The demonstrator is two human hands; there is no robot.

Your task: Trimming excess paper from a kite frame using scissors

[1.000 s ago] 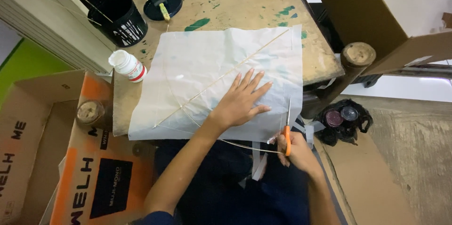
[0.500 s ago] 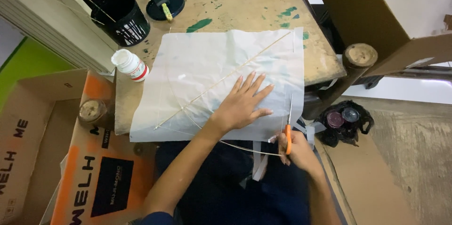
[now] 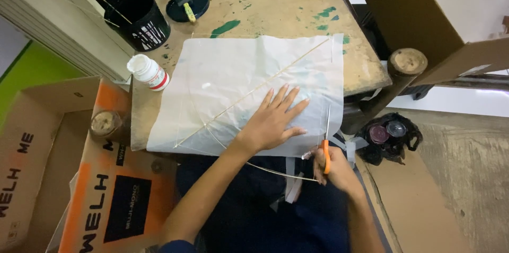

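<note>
A sheet of thin white paper point(image 3: 228, 78) lies on a worn wooden table point(image 3: 281, 4), with a thin straight stick point(image 3: 249, 93) running diagonally across it and a bowed stick point(image 3: 265, 170) curving past its near edge. My left hand point(image 3: 273, 120) presses flat on the paper, fingers spread. My right hand point(image 3: 334, 171) grips orange-handled scissors point(image 3: 327, 141) whose blades point up along the paper's right edge. Paper strips point(image 3: 291, 179) hang below the table edge over my lap.
A white glue bottle point(image 3: 148, 72) stands at the table's left edge. A black cup point(image 3: 138, 20) with sticks and a dark round lid point(image 3: 187, 4) sit at the back left. Cardboard boxes point(image 3: 106, 189) lie on the floor to the left. A black bag point(image 3: 389, 136) is on the right.
The view has shifted slightly. My right hand and the scissors have edged up along the paper's right edge. My left hand stays pressed on the sheet.
</note>
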